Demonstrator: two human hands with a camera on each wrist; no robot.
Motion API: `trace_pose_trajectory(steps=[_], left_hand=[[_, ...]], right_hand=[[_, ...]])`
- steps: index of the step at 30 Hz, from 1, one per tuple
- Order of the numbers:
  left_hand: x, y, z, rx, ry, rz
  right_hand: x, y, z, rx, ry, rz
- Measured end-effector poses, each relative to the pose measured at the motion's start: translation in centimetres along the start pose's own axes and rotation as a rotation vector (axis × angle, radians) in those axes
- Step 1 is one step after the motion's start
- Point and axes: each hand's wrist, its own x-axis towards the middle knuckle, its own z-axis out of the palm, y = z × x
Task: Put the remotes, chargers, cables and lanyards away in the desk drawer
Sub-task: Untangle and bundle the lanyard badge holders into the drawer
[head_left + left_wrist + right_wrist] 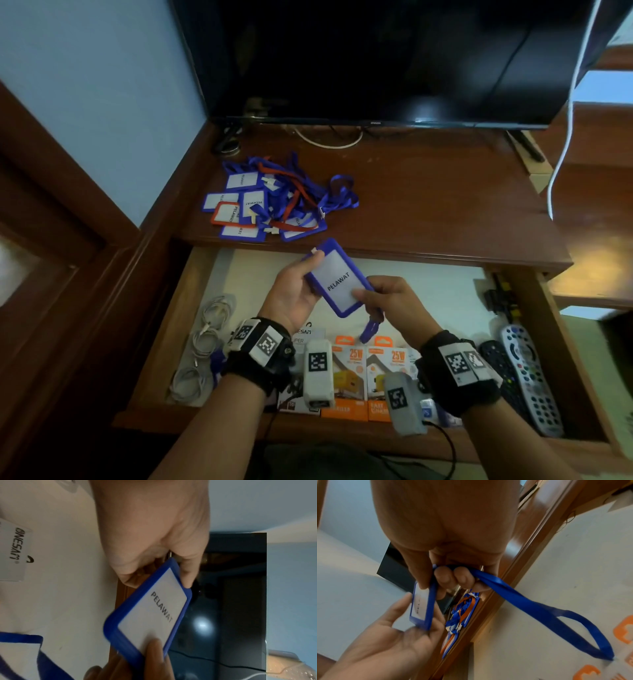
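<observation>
Both hands' fingers (359, 294) pinch one blue-framed badge (337, 278) reading PELAWAT, strap (539, 609) dangling

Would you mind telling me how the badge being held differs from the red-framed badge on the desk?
The held badge has a blue frame; the red-framed badge is red. The held badge is up over the open drawer, gripped by the left hand and right hand; the red-framed badge lies in the pile on the desk. Both show white PELAWAT cards.
</observation>
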Motion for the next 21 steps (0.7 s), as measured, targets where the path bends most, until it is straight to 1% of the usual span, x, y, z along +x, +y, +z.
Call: trace_pose_trajectory(steps=[2, 4, 8, 11, 14, 16, 17, 21], left_hand=[[0.2, 0.2, -0.2, 0.014, 0.054, -0.043], [0.2, 0.3, -0.4, 0.072, 0.071, -0.084], [-0.3, 0.9, -0.4, 0.229, 0.004, -0.182], [-0.7, 1.7, -0.3, 0.282, -0.033, -0.217], [-0.7, 2.8, -0.7, 0.402, -0.098, -0.206], [-0.8, 3.3, -1.0, 0.474, -0.106, -0.196], [-0.8, 3.4, -1.0, 0.495, -0.086, -0.180], [-0.7, 3.3, -1.0, 0.621, 0.061, -0.075]], right_hand=[[-0.5, -0.1, -0.6, 0.020, 0.000, 0.001], [-0.9, -0.1, -1.1, 0.027, -0.025, 0.018], [-0.8, -0.6, -1.7, -0.006, -0.092, 0.041], [-0.3, -0.9, -2.2, 0.040, -0.107, 0.070], [-0.2, -1.1, -2.4, 0.066, -0.120, 0.078], [-0.1, -1.0, -2.6, 0.059, -0.098, 0.070], [0.1, -1.0, -2.7, 0.071, -0.081, 0.073], [0.5, -0.6, -2.6, 0.124, -0.010, 0.073]])
